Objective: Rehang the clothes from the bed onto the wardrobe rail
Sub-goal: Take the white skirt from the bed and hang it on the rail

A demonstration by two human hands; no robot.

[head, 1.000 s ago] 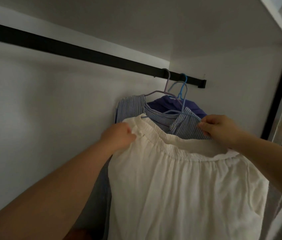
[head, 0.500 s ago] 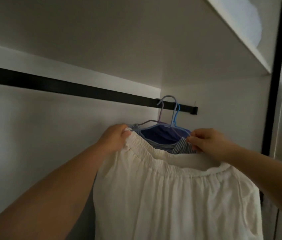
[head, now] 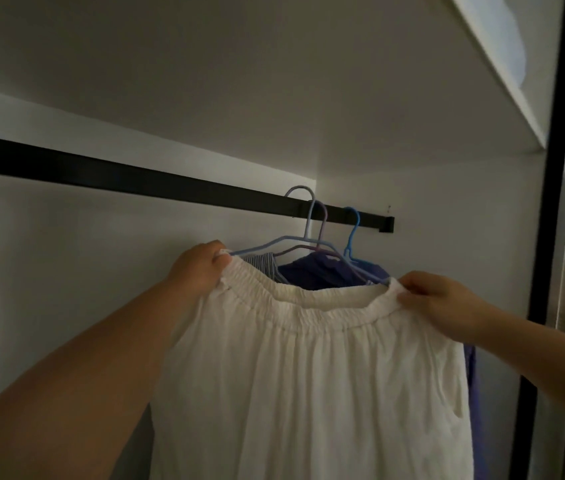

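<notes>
A white skirt [head: 308, 375] with an elastic waistband hangs on a pale blue hanger [head: 303, 216]. The hanger's hook rises level with the black wardrobe rail [head: 135, 178], whether over it I cannot tell. My left hand [head: 198, 268] grips the left end of the waistband and hanger. At the right end, my right hand [head: 436, 299] pinches the waistband. Behind the skirt, a striped shirt [head: 263, 263] and a purple garment [head: 322, 271] hang on a lilac hanger [head: 324, 225] and a blue hanger [head: 352, 237].
The rail ends at a bracket [head: 386, 225] near the wardrobe's right wall. A white shelf [head: 502, 74] runs overhead. A black door frame [head: 551, 202] stands at the right. The long left stretch of rail carries no hangers.
Both hands have lifted the white skirt and spread its waistband wider. Its pale blue hanger hook has come into sight up at the rail.
</notes>
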